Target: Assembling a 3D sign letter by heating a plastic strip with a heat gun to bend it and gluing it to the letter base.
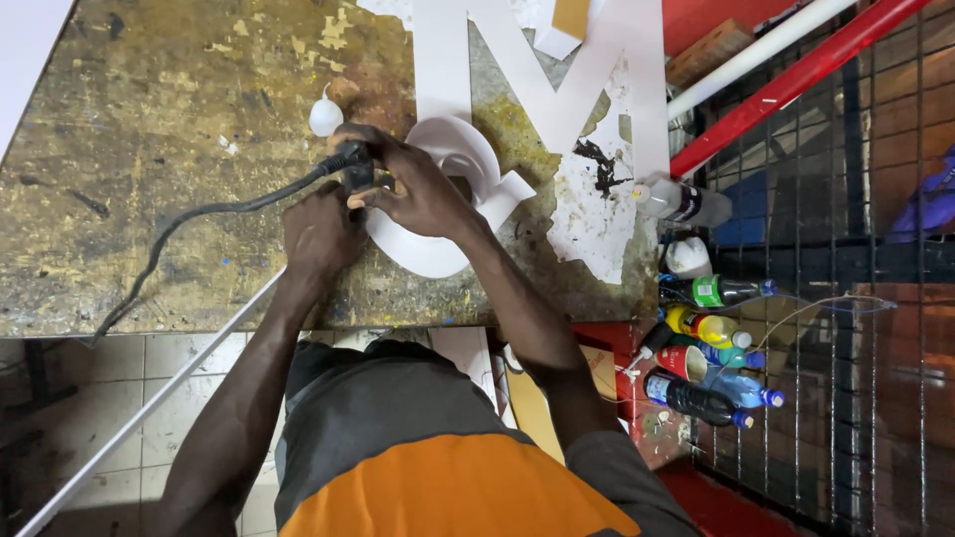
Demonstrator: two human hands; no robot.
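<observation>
A curved white plastic strip (468,149) stands on edge around a white flat cut-out piece (423,254) on a worn, paint-stained workbench (149,149). My right hand (413,184) closes over a black corded tool (348,159) and presses it against the strip. Just beside it, my left hand (318,234) rests at the cut-out's left edge and steadies the tool from below. The tool's black cable (199,214) trails off to the left across the bench. The tool's tip is hidden under my fingers.
A large white letter shape (552,94) lies beyond my hands. A small white bottle (325,116) stands near the tool. A thin white rod (149,403) slants below the bench edge. Several plastic bottles (711,338) crowd the right, beside a wire grid (846,298) and red bar (786,85).
</observation>
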